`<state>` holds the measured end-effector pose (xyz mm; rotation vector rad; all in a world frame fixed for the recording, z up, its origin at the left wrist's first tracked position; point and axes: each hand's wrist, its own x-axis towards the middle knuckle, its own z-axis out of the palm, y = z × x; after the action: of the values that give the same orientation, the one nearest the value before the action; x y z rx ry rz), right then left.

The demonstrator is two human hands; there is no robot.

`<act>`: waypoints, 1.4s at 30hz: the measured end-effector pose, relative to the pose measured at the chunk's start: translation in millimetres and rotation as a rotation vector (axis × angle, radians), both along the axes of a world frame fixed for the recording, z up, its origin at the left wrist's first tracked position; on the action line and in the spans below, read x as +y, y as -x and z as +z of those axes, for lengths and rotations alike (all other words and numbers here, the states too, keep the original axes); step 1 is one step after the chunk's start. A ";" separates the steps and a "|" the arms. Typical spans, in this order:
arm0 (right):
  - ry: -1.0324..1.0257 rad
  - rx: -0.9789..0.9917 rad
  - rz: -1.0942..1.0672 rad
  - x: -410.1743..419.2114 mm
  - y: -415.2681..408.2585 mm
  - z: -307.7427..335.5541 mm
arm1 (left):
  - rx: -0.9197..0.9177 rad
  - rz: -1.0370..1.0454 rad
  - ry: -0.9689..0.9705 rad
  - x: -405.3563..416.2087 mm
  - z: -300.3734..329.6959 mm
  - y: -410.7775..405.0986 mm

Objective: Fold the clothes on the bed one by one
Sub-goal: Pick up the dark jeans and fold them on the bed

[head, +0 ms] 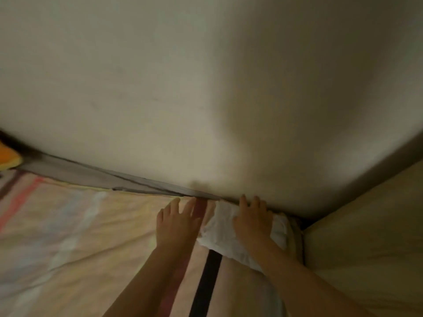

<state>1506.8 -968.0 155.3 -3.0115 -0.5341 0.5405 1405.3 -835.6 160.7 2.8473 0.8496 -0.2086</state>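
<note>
I see the folded white garment lying on the striped bed sheet against the wall. My right hand presses flat on it. My left hand rests flat, fingers spread, just beside it.

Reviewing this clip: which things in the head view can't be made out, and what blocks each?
- White garment: the right hand resting on it covers its middle; blur hides what kind of clothing it is.
- Orange item: cut off by the left edge.
- Left hand: fingers spread on the striped bedsheet; whether it touches the garment is unclear.
- Other clothes: none in the frame.
</note>
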 end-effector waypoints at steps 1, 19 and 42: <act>-0.024 -0.020 0.055 9.5 10.1 21.4 | 0.005 0.051 -0.020 1.3 17.8 14.2; -0.577 -0.193 1.048 -32.0 282.2 334.5 | -0.280 0.742 -0.399 -125.9 320.9 364.2; -0.801 -0.019 1.560 -242.4 622.4 399.0 | -0.296 1.161 -0.586 -416.6 376.2 664.8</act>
<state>884.4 -1210.4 554.3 -1.3676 -2.2935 0.1507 740.5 -1252.2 536.9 2.1342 2.5322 0.6711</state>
